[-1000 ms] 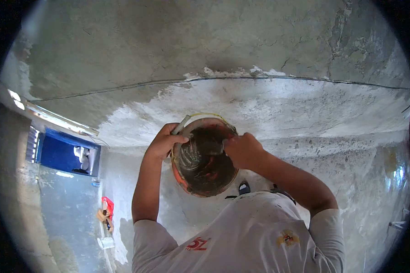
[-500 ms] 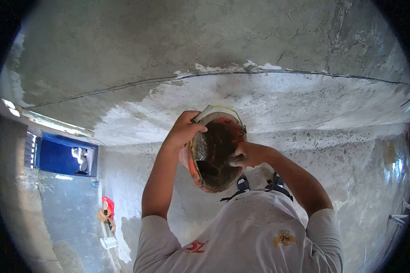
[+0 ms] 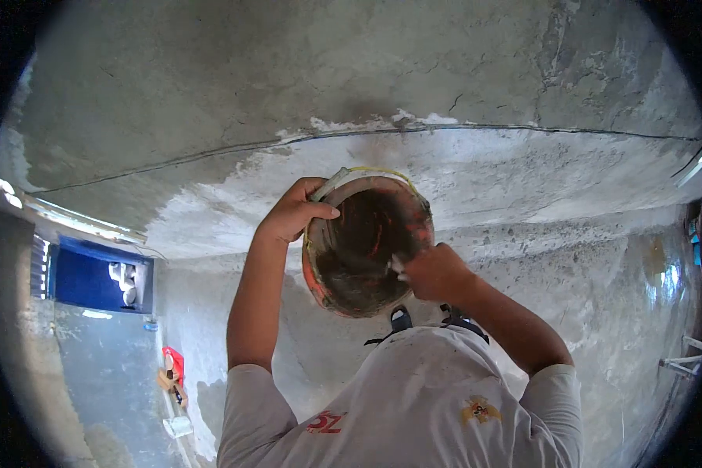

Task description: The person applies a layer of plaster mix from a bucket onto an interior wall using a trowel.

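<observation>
An orange bucket (image 3: 313, 281), crusted with grey mortar, is tilted so that its mouth faces me. Its dark inside shows grey residue and streaks of orange. My left hand (image 3: 296, 210) is closed over the upper left rim, thumb inside, beside the pale grip of the bail handle (image 3: 330, 184). At the bucket's lower right, my right hand (image 3: 438, 274) is curled into the mouth. A small pale piece pokes out by its fingers; what it belongs to is blurred and hidden.
A rough cement wall (image 3: 351, 70) with a thin cable (image 3: 234, 143) along it rises ahead. To the left are a blue opening (image 3: 86, 273), a red item (image 3: 174, 363) and a white container (image 3: 178, 427). A pale frame (image 3: 682, 363) stands at the right.
The bucket and my left hand have shifted slightly left and up, and the mouth is turned more towards me. My right hand has moved a little to the right at the rim.
</observation>
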`<action>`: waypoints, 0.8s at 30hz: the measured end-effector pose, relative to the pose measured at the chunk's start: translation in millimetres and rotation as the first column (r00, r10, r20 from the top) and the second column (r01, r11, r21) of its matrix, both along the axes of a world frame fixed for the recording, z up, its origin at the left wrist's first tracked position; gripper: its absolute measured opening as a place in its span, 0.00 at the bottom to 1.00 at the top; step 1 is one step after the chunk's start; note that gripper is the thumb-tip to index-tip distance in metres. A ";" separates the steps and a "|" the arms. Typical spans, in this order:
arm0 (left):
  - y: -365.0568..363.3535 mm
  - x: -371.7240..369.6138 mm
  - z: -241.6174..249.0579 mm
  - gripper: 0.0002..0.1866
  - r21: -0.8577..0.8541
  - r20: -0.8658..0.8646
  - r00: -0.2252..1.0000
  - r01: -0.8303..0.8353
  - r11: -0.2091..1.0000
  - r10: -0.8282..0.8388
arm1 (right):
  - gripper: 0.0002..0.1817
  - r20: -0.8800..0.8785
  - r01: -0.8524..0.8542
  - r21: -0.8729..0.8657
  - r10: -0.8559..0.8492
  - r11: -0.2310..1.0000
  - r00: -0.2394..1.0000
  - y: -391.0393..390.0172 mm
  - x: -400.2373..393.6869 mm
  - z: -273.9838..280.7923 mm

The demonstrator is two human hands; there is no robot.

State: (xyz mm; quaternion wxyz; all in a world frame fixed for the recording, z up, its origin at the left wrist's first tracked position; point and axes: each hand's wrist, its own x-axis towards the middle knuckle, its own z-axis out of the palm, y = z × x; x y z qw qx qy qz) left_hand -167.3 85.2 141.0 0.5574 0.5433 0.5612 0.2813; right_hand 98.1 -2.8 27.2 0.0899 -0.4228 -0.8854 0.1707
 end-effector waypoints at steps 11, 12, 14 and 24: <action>4.6 14.5 18.3 0.32 -0.019 -0.031 0.996 0.080 0.997 -0.080 | 0.15 -0.039 -0.009 0.202 0.017 0.979 0.999 1.1 6.2 26.0; 5.1 15.1 20.0 0.32 -0.044 -0.039 0.995 0.089 0.995 -0.090 | 0.15 -0.037 -0.005 0.205 0.013 0.979 0.999 -1.9 7.6 23.3; 7.9 10.5 14.3 0.32 -0.026 -0.047 0.995 0.082 0.996 -0.083 | 0.17 0.229 -0.195 0.328 0.123 0.924 0.966 -6.9 11.5 24.5; 12.7 12.1 19.6 0.31 -0.007 -0.022 0.995 0.093 0.996 -0.093 | 0.16 0.146 0.021 0.155 -0.044 0.988 0.988 -3.2 12.5 33.8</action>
